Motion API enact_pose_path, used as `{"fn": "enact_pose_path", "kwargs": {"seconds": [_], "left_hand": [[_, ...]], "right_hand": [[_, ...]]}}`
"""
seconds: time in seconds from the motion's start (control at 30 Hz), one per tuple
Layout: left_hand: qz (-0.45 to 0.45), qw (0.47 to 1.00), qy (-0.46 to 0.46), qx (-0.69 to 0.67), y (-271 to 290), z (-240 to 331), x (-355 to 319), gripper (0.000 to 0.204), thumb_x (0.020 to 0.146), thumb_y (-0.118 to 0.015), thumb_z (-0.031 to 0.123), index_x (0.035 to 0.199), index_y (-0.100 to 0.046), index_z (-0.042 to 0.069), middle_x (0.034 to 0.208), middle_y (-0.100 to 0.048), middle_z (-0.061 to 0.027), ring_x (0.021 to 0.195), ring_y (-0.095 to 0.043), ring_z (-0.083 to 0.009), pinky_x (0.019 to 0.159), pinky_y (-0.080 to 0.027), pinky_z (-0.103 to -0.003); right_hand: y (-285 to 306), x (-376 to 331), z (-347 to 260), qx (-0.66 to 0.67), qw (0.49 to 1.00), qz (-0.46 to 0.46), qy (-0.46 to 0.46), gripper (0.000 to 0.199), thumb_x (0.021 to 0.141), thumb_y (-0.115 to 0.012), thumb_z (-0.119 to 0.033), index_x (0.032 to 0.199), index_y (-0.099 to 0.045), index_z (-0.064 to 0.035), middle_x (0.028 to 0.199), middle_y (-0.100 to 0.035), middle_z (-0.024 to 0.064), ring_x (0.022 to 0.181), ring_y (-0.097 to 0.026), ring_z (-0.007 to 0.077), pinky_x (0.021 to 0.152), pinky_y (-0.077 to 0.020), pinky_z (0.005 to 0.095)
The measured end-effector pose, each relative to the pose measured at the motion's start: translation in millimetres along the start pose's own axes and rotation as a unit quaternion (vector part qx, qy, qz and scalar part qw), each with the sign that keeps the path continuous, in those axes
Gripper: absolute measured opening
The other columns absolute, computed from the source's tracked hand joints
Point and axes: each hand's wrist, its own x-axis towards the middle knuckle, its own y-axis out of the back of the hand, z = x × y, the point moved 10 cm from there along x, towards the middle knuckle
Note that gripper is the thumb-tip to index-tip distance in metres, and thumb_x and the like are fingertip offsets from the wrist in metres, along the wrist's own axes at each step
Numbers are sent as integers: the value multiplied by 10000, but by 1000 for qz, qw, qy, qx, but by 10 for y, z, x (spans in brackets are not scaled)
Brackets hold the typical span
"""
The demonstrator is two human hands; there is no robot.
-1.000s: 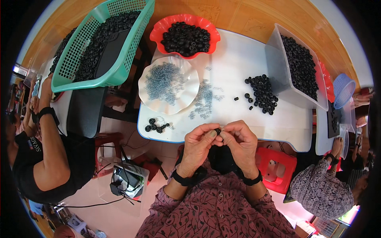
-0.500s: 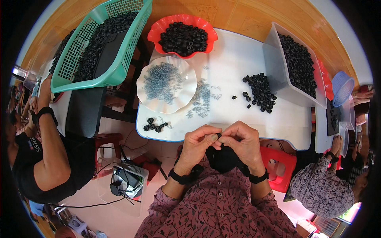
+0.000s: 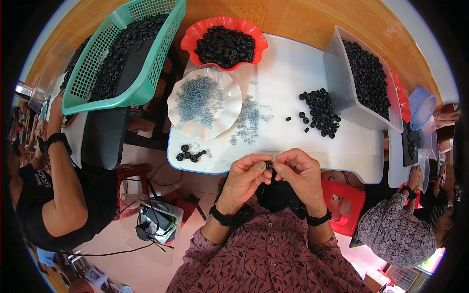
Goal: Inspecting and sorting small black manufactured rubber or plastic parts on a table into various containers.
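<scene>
Small black ring (image 3: 268,165), mostly hidden, pinched between left hand (image 3: 244,180) and right hand (image 3: 302,175) fingertips.

Small piecework assembly workshop: a white rectangular worktable (image 3: 293,97) carries a red scalloped plastic bowl (image 3: 193,41) of black rings and a clear plastic bin (image 3: 337,73); beside it, seated co-workers.

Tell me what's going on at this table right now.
A person seated at a white table pinches a small black ring-shaped part between the left hand and the right hand, above its near edge. On the table lie a loose pile of black rings, a white scalloped plate of small grey pieces and a red bowl of black rings.
</scene>
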Motion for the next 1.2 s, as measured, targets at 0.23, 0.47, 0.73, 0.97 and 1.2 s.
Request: {"fn": "enact_pose_path", "kwargs": {"seconds": [0.23,0.47,0.73,0.97,1.2], "left_hand": [[16,1000,-3,11,-19,-18,9,214,963,-538,42,1143,-615,-42,942,-660,-109,794,-653,-150,707,-577,-263],[18,995,-23,94,-76,55,-8,209,955,-538,15,1140,-612,-49,941,-664,-115,804,-655,-152,712,-580,-273],[49,994,-17,101,-4,62,-31,203,953,-538,27,1125,-607,-56,915,-667,-139,792,-665,-174,693,-587,-294],[45,996,-20,78,-8,76,-20,209,959,-518,31,1122,-606,-63,1011,-663,-184,791,-665,-171,691,-596,-291],[62,995,-23,74,34,114,-45,211,962,-508,32,1119,-606,-68,1013,-663,-182,785,-666,-171,686,-595,-289]], "right_hand": [[-15,2,13,-4,999,24,30,101,878,-624,28,972,-592,7,839,-641,26,704,-591,48,619,-489,186],[-13,11,53,14,999,39,-9,99,867,-604,42,960,-578,20,811,-633,32,698,-603,60,611,-494,197],[-2,101,111,25,999,13,-29,88,885,-620,-13,962,-590,16,801,-632,31,659,-572,58,585,-474,199],[497,398,-238,-343,895,232,165,99,864,-619,-38,945,-636,18,818,-597,137,609,-577,208,564,-464,315],[502,629,-154,-464,827,280,150,153,881,-625,-154,953,-654,-21,847,-609,161,677,-616,328,617,-485,419]]}}
